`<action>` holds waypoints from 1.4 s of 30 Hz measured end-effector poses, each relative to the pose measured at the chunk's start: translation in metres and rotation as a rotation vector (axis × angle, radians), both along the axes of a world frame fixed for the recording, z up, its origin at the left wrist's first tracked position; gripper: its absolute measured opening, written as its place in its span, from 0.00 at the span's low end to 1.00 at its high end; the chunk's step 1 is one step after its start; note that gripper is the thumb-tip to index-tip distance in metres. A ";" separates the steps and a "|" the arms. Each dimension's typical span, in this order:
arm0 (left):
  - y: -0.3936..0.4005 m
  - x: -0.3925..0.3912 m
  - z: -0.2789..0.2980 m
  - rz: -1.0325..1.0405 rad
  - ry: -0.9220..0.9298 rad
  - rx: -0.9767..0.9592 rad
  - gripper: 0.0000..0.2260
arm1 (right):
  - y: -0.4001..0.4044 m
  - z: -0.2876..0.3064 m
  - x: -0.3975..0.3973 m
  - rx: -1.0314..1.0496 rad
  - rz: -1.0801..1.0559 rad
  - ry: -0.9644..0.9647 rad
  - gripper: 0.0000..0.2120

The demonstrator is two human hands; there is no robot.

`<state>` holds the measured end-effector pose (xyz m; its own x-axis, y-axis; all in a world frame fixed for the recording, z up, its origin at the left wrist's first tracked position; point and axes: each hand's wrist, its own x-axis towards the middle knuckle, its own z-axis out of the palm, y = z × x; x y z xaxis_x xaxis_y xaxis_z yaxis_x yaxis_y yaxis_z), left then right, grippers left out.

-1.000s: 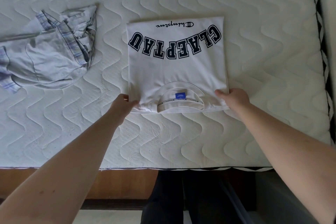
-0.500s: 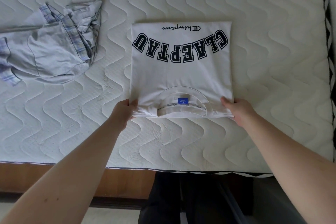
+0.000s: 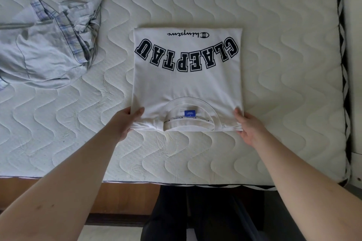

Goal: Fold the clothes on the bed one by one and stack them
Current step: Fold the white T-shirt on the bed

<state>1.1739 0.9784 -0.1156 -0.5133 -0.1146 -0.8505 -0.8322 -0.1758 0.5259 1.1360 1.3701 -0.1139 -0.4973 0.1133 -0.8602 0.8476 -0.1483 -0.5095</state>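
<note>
A white T-shirt [image 3: 186, 84] with dark block letters lies folded into a rectangle in the middle of the quilted mattress [image 3: 284, 64], collar and blue label toward me. My left hand [image 3: 125, 121] pinches its near left corner, thumb on top. My right hand [image 3: 248, 125] grips the near right corner, thumb on top and fingers under the edge. A crumpled light blue garment with plaid trim [image 3: 49, 51] lies unfolded at the far left.
The mattress's near edge runs above a wooden bed frame [image 3: 125, 197]. A black-and-white patterned border [image 3: 344, 76] marks the right side of the bed. My dark trouser legs [image 3: 195, 213] stand against the frame.
Both hands have slid slightly toward me along the shirt's near corners, thumbs now lying on top of the fabric. The shirt itself stays flat in the same place.
</note>
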 end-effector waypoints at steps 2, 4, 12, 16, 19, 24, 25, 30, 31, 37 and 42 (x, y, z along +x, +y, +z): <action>0.001 0.002 0.009 0.036 0.021 0.045 0.10 | -0.001 0.009 0.000 0.002 0.022 0.039 0.17; 0.004 0.003 0.025 0.049 0.071 0.083 0.09 | 0.001 0.021 -0.001 0.016 0.067 0.096 0.16; -0.005 0.014 0.133 0.067 0.271 0.057 0.14 | 0.012 0.112 -0.003 -0.075 0.133 0.204 0.21; -0.017 0.021 0.193 0.095 0.386 0.070 0.15 | -0.001 0.168 0.001 -0.217 0.147 0.252 0.21; -0.027 0.032 0.232 0.114 0.433 0.058 0.16 | -0.007 0.208 0.005 -0.255 0.145 0.290 0.20; -0.040 0.065 0.299 0.097 0.533 0.076 0.12 | -0.023 0.282 0.024 -0.264 0.135 0.345 0.20; -0.041 0.072 0.315 0.111 0.545 0.071 0.12 | -0.027 0.297 0.029 -0.257 0.131 0.354 0.19; -0.046 0.103 0.357 0.144 0.571 0.050 0.16 | -0.046 0.340 0.056 -0.223 0.056 0.361 0.13; -0.048 0.108 0.364 0.140 0.577 0.060 0.16 | -0.050 0.347 0.061 -0.225 0.041 0.359 0.13; -0.059 0.131 0.391 0.191 0.608 0.040 0.15 | -0.066 0.379 0.070 -0.230 0.069 0.396 0.11; -0.055 0.143 0.406 0.291 0.622 -0.009 0.17 | -0.065 0.393 0.054 -0.278 0.172 0.435 0.08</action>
<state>1.3170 0.9234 0.2903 -0.8534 -0.3276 -0.4055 -0.2943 -0.3392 0.8935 1.1896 1.3051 0.2795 -0.8053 -0.2036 -0.5568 0.5911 -0.2052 -0.7800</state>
